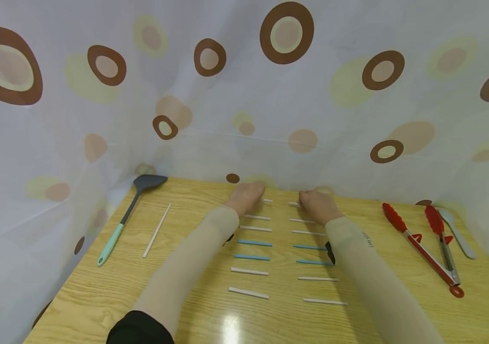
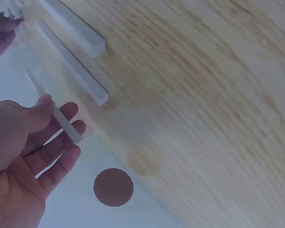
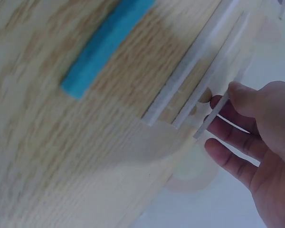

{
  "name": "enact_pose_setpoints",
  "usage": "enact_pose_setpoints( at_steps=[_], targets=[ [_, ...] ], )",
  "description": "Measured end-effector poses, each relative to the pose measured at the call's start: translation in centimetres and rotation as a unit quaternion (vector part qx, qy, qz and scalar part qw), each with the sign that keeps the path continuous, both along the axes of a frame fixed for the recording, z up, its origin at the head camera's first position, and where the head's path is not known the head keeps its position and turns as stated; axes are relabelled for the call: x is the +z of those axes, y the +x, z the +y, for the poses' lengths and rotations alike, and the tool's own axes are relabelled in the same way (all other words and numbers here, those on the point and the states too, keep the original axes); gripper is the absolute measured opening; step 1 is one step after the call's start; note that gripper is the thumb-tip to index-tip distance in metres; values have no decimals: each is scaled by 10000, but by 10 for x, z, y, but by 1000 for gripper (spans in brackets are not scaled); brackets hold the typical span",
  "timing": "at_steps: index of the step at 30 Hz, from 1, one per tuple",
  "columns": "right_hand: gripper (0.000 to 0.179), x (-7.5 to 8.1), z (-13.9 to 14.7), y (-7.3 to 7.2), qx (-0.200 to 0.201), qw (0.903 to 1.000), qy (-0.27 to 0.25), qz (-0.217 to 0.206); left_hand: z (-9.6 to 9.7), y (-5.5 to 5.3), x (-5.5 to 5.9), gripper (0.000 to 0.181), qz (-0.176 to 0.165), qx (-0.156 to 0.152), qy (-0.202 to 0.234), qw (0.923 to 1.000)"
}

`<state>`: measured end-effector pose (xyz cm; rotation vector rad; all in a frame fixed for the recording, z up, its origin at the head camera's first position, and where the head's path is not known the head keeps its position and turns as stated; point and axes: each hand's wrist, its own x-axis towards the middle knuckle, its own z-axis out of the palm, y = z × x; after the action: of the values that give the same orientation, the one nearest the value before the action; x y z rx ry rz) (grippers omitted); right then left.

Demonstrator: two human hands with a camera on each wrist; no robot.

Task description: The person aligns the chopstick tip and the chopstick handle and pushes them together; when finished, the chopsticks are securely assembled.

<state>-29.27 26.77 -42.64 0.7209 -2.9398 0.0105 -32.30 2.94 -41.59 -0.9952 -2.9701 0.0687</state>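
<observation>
Near the table's far edge, my left hand (image 1: 246,198) pinches a thin white stick (image 2: 66,124) between thumb and fingers. To its right, my right hand (image 1: 319,206) likewise pinches a white stick (image 3: 213,115). Two columns of short sticks lie crosswise on the table, one per arm. The left column has white sticks (image 1: 249,272) and blue sticks (image 1: 251,257); the right column also mixes white sticks (image 1: 318,278) and blue sticks (image 1: 314,262). Both forearms reach along the outer sides of the columns, and the right one partly covers some stick ends.
At the left lie a dark spatula (image 1: 130,209) with a mint handle and a longer white stick (image 1: 157,230). Red-tipped tongs (image 1: 431,262) and a pale spoon-like utensil (image 1: 458,234) lie at the right. A dotted sheet (image 1: 244,95) hangs behind the wooden table (image 1: 77,306).
</observation>
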Motion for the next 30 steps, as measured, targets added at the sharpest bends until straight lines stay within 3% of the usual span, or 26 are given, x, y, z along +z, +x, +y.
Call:
enact_pose_setpoints(
  at_steps=[3, 8, 15, 20, 24, 30],
  targets=[
    [11, 4, 4, 3, 214, 9992, -174, 279, -3, 1, 5, 15, -159, -42, 288, 9995],
    [13, 15, 7, 11, 530, 9956, -325, 707, -11, 9, 17, 20, -346, -402, 621, 9967],
    [24, 27, 8, 28, 391, 9980, -149, 481, -28, 19, 24, 25, -492, -627, 804, 9936],
    [17, 32, 9, 40, 349, 9969, -386, 589, -40, 27, 26, 23, -303, -500, 736, 9956],
    [14, 32, 6, 48, 569, 9930, -661, 793, -45, 38, 31, 26, -107, -456, 785, 9958],
    [19, 37, -4, 61, 980, 9864, -939, 931, -45, 56, 43, 21, 321, -828, 1134, 9896]
  ],
)
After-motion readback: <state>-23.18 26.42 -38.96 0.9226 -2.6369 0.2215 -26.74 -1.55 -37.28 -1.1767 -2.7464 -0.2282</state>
